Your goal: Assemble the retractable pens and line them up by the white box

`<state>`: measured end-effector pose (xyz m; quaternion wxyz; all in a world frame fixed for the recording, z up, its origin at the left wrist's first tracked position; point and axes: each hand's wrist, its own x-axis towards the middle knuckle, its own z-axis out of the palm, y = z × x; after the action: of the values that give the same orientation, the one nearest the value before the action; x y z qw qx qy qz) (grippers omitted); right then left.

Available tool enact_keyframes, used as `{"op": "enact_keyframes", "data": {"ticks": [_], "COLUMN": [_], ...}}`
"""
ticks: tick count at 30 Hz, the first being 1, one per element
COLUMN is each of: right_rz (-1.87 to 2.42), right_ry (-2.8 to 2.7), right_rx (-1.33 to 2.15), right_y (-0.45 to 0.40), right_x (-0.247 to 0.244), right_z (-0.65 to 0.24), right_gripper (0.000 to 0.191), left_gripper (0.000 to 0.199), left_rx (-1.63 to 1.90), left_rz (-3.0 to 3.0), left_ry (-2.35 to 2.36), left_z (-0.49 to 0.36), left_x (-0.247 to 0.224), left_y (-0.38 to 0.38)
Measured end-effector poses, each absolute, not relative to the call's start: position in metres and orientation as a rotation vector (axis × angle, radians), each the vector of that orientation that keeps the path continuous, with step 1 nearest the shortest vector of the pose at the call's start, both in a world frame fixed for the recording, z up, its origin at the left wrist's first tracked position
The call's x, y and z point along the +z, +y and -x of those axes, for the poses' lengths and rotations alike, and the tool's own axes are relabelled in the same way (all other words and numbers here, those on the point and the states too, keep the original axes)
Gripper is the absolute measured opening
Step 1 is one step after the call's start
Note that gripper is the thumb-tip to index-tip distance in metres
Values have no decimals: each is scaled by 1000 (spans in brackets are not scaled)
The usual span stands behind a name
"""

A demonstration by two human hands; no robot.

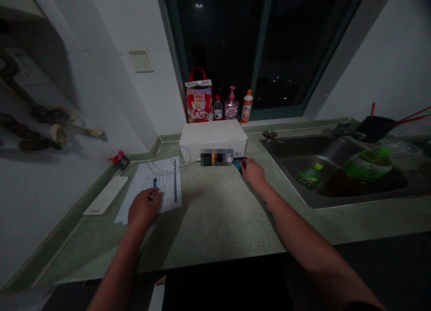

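Observation:
My left hand (145,206) is over the lower part of the written paper sheets (171,192), its fingers closed around a blue and dark pen (155,182) that points up and away. My right hand (253,173) reaches to the front right corner of a white box (213,133), its fingers closed on a small bunch of pens (237,164) with blue, black and red parts. Just left of those pens, a pixelated item lies against the box front. A white cable (158,171) loops across the top of the papers.
A metal sink (286,156) with green bottles (309,175) is on the right. A white flat object (107,195) and a red and black packet (120,159) lie left. Behind the box stand a red bag (199,102), a pink pump bottle (231,108) and other bottles.

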<state>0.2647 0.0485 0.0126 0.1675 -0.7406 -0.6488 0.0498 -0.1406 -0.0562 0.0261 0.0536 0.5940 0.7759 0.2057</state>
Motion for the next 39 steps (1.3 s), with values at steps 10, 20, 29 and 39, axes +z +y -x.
{"op": "enact_keyframes", "data": {"ticks": [10, 20, 29, 39], "right_rz": [2088, 1730, 1093, 963], "right_ry": [-1903, -2020, -2302, -2093], "right_rx": [76, 117, 324, 1465], "right_y": [27, -36, -67, -13], "right_x": [26, 13, 8, 16], "right_z": [-261, -265, -211, -220], "right_gripper": [38, 34, 48, 43], "left_gripper": [53, 35, 17, 23], "left_rx": [193, 213, 825, 756], "left_rz": [-1740, -1636, -1911, -2243], "left_ry": [2549, 2631, 1644, 1399], "left_z": [134, 125, 49, 39], "left_x": [25, 38, 25, 18], "left_y": [-45, -39, -87, -64]}}
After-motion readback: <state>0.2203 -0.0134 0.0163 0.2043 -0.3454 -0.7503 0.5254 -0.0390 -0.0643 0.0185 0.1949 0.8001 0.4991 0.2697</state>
